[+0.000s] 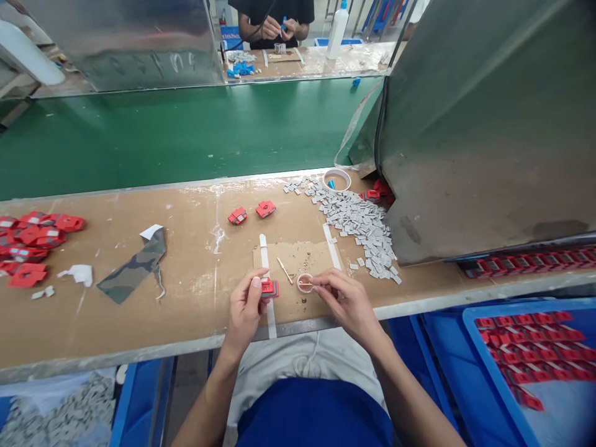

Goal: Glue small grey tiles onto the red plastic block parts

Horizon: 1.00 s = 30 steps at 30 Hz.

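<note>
My left hand (pixel 245 302) is closed around a red and grey plastic part (pixel 269 288), held above the front of the workbench with the thumb on its edge. Between the fingertips of my right hand (pixel 347 299) is a thin pale stick (pixel 307 284), its tip over a small round cup (pixel 305 283) with brownish contents. Just left of the cup lies another slim stick (pixel 285 270) on a cardboard sheet (pixel 279 251) with brown spots. Strips of white tape (pixel 264 254) run along the sheet's sides.
Small grey pieces (pixel 361 226) spread at the right beside a tape roll (pixel 336 180). Red parts (pixel 35 239) pile up at the far left, near a camouflage cloth (pixel 135 267). A metal housing (pixel 488 136) bounds the right. Across the green belt (pixel 186 133), another person's hands (pixel 279 28) work.
</note>
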{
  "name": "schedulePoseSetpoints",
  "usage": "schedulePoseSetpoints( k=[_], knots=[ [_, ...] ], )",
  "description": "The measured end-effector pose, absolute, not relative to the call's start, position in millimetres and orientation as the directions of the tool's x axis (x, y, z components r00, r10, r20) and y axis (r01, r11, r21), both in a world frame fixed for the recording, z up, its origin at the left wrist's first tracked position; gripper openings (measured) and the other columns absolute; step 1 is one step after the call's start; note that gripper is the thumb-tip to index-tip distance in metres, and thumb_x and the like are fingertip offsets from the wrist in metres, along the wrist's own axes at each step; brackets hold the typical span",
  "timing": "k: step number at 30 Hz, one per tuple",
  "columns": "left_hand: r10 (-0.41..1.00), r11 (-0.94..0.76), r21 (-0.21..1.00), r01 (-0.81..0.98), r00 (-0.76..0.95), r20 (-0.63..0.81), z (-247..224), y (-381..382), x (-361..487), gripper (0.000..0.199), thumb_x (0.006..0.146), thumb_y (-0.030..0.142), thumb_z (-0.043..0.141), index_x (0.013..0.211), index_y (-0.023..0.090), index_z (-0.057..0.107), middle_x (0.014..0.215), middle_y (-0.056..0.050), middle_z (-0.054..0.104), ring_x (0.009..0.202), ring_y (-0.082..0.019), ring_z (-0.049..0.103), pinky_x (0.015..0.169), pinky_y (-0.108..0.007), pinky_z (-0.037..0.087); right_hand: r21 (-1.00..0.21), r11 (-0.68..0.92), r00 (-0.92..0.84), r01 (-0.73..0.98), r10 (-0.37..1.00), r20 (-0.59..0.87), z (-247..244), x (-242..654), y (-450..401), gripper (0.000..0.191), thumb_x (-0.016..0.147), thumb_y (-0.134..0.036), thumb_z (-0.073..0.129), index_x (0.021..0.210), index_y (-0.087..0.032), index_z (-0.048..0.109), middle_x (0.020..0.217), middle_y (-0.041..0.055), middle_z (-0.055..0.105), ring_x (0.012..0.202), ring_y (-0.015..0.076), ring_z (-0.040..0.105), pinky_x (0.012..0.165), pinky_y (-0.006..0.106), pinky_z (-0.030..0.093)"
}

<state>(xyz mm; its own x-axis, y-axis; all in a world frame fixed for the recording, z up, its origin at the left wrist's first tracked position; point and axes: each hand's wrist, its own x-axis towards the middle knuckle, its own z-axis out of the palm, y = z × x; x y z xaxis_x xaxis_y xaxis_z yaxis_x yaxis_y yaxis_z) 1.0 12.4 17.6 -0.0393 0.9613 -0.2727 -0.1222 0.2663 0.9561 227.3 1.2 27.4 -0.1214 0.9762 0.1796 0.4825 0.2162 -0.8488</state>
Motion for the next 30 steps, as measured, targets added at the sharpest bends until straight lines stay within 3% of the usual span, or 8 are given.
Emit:
schedulePoseSetpoints(
  k=[2, 4, 7, 10, 15, 18, 23, 30],
  knots=[
    [0.958, 0.271, 0.954, -0.125, -0.060, -0.280, 17, 11, 2, 0.071, 0.084, 0.079, 0.063, 0.105, 0.012, 0.074, 0.061, 0.002, 0.061, 0.044, -0.007, 0.043, 0.041, -0.019, 0.034, -0.857, 0.239, -0.089, 0.457, 0.971, 0.223, 27, 225, 3, 0.016, 0.103, -0.022, 0.059, 0.099, -0.022, 0.074, 0.090, 0.0047, 0.072, 0.070, 0.0156, 0.062, 0.060, 0.027, 0.045],
    [0.948, 0.313, 0.932, -0.181, -0.002, -0.319, 16, 11, 2, 0.072, 0.080, 0.078, 0.068, 0.111, 0.013, 0.072, 0.065, 0.002, 0.063, 0.047, -0.007, 0.046, 0.044, -0.018, 0.036, -0.855, 0.276, -0.054, 0.440, 0.958, 0.282, 26, 223, 6, 0.014, 0.102, -0.020, 0.060, 0.098, -0.023, 0.074, 0.090, 0.0047, 0.073, 0.075, 0.0162, 0.065, 0.062, 0.027, 0.048],
    [0.937, 0.347, 0.908, -0.233, 0.109, -0.331, 16, 12, 0, 0.072, 0.070, 0.057, 0.090, 0.125, 0.017, 0.065, 0.083, -0.001, 0.071, 0.057, -0.008, 0.055, 0.053, -0.019, 0.045, -0.840, 0.322, 0.006, 0.438, 0.933, 0.361, 23, 219, 12, 0.014, 0.100, -0.022, 0.063, 0.088, -0.022, 0.070, 0.085, 0.0048, 0.072, 0.075, 0.0172, 0.067, 0.063, 0.028, 0.050],
    [0.944, 0.322, 0.926, -0.197, 0.143, -0.298, 17, 11, -1, 0.062, 0.071, 0.042, 0.092, 0.122, 0.020, 0.065, 0.090, -0.003, 0.074, 0.068, -0.012, 0.063, 0.063, -0.021, 0.051, -0.849, 0.304, 0.059, 0.432, 0.930, 0.363, 21, 215, 13, 0.021, 0.099, -0.027, 0.065, 0.079, -0.022, 0.066, 0.082, 0.0053, 0.072, 0.074, 0.0183, 0.067, 0.066, 0.030, 0.053],
    [0.981, 0.155, 0.988, -0.016, 0.123, -0.152, 18, 8, -4, 0.034, 0.073, 0.038, 0.088, 0.097, 0.018, 0.074, 0.082, -0.004, 0.075, 0.069, -0.017, 0.067, 0.064, -0.025, 0.054, -0.934, 0.130, 0.179, 0.334, 0.964, 0.198, 21, 216, 6, 0.022, 0.096, -0.037, 0.069, 0.079, -0.022, 0.068, 0.085, 0.0062, 0.077, 0.081, 0.0210, 0.073, 0.075, 0.034, 0.057],
    [0.989, 0.062, 0.997, 0.043, 0.130, -0.068, 18, 8, -7, 0.028, 0.071, 0.035, 0.088, 0.090, 0.017, 0.077, 0.081, -0.005, 0.076, 0.071, -0.019, 0.069, 0.067, -0.026, 0.056, -0.980, 0.002, 0.248, 0.197, 0.968, 0.051, 17, 219, 2, 0.028, 0.092, -0.047, 0.073, 0.080, -0.022, 0.071, 0.081, 0.0067, 0.078, 0.079, 0.0217, 0.074, 0.073, 0.034, 0.058],
    [0.993, 0.081, 0.995, 0.055, 0.081, -0.085, 12, 8, -6, 0.029, 0.073, 0.034, 0.087, 0.096, 0.018, 0.080, 0.083, -0.006, 0.081, 0.073, -0.021, 0.073, 0.067, -0.027, 0.058, -0.992, -0.122, 0.290, 0.017, 0.950, -0.112, 9, 222, 4, 0.042, 0.083, -0.061, 0.078, 0.077, -0.021, 0.070, 0.077, 0.0073, 0.079, 0.072, 0.0217, 0.073, 0.070, 0.034, 0.059],
    [0.991, 0.105, 0.994, 0.044, 0.077, -0.108, 3, 3, -8, 0.043, 0.077, 0.037, 0.085, 0.115, 0.018, 0.079, 0.088, -0.007, 0.082, 0.076, -0.020, 0.074, 0.071, -0.027, 0.060, -0.990, -0.140, 0.285, 0.005, 0.949, -0.133, 9, 224, 5, 0.044, 0.081, -0.063, 0.080, 0.074, -0.021, 0.068, 0.076, 0.0069, 0.078, 0.071, 0.0211, 0.072, 0.069, 0.034, 0.060]
  ],
)
